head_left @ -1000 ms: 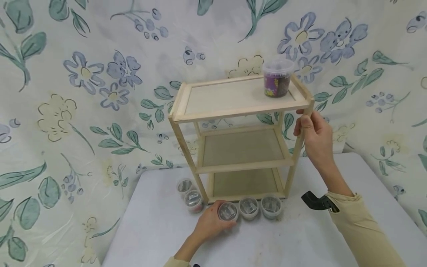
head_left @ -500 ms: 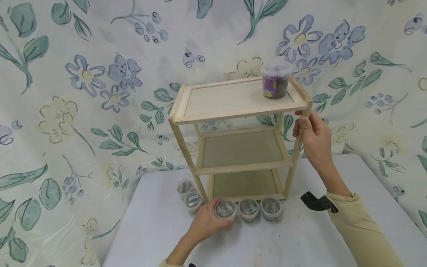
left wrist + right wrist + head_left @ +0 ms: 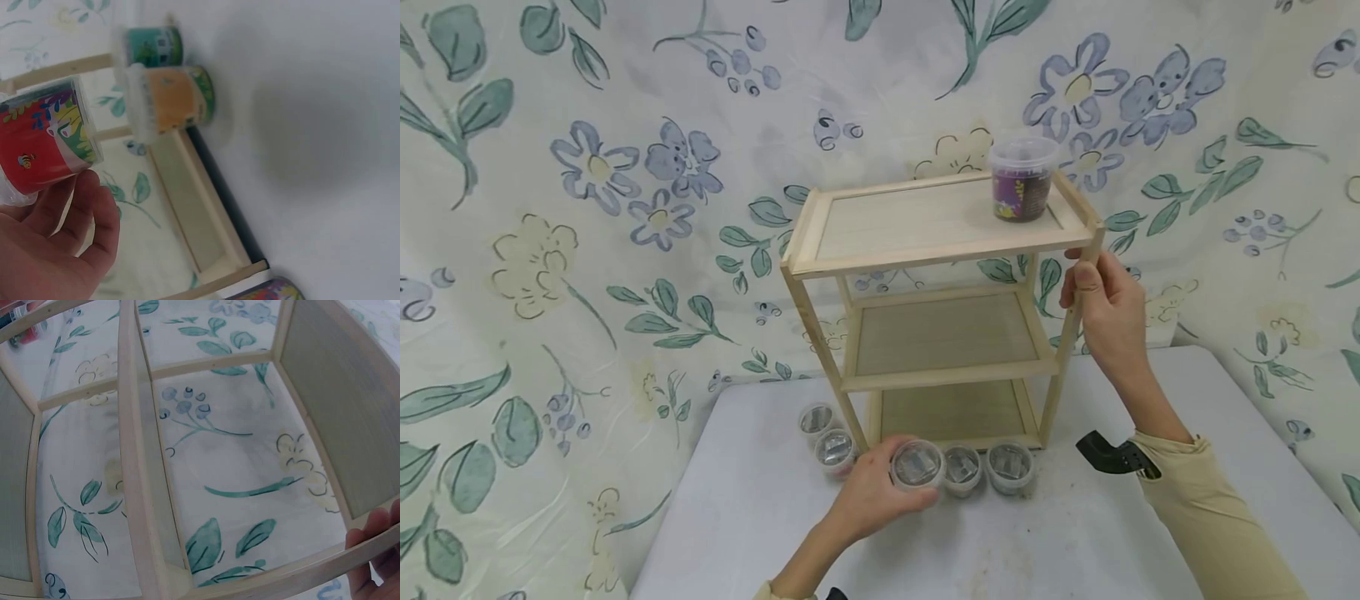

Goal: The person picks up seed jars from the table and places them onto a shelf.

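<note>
In the head view my left hand (image 3: 874, 493) grips a small lidded plastic tub (image 3: 917, 463) by its side, in front of the wooden shelf rack's lower left. The left wrist view shows its red label (image 3: 39, 147) with a bee picture; the tub is held up off the table. My right hand (image 3: 1108, 304) holds the front right post of the three-tier wooden shelf rack (image 3: 895, 218) just below the top tier. In the right wrist view, fingertips (image 3: 378, 522) curl over that post. A purple-labelled tub (image 3: 1022, 187) stands on the top tier's right end.
Two tubs, one orange-labelled (image 3: 175, 100) and one teal-labelled (image 3: 156, 47), stand on the table right of the held tub. Two more tubs (image 3: 834, 450) stand by the rack's left front post. A floral sheet (image 3: 587, 333) hangs behind the white table (image 3: 737, 517).
My left hand has raised the red-labelled tub off the table, first slightly left, then a little right; it looks larger now. My right hand keeps its hold on the post.
</note>
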`<state>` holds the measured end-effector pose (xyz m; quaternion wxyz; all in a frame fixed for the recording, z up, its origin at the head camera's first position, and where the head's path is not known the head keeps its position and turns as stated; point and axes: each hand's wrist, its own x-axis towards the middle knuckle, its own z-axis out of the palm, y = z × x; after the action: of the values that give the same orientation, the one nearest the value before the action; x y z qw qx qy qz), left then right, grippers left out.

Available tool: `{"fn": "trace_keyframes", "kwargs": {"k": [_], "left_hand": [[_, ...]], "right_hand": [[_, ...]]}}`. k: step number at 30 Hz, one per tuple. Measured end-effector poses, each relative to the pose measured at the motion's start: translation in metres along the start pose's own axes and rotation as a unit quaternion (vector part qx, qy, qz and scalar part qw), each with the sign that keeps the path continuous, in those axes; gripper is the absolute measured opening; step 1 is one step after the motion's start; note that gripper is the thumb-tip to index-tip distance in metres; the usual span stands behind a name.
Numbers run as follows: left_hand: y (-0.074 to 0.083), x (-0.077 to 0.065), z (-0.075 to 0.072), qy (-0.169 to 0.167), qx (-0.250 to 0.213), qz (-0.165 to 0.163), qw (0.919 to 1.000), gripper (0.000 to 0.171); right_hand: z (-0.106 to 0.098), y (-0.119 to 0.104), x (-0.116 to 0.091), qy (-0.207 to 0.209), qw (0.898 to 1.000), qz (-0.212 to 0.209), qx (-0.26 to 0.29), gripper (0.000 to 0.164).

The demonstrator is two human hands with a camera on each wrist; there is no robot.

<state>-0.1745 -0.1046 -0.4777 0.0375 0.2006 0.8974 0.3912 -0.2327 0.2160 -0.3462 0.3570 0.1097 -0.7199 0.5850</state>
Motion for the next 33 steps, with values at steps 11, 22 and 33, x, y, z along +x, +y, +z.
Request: {"fn": "trace_keyframes", "kwargs": {"k": [11, 22, 33], "left_hand": [[0.011, 0.003, -0.012, 0.011, -0.019, -0.001, 0.9998, 0.063], [0.032, 0.013, -0.035, 0.014, -0.032, 0.004, 0.9994, 0.061], [0.05, 0.02, -0.046, 0.026, 0.01, 0.02, 0.9994, 0.062]], "right_hand": [[0.001, 0.001, -0.002, -0.001, 1.0, -0.005, 0.006, 0.017], [0.001, 0.0, 0.0, 0.002, 1.0, -0.003, 0.005, 0.018], [0.001, 0.001, -0.001, 0.003, 1.0, 0.0, 0.001, 0.018]]}}
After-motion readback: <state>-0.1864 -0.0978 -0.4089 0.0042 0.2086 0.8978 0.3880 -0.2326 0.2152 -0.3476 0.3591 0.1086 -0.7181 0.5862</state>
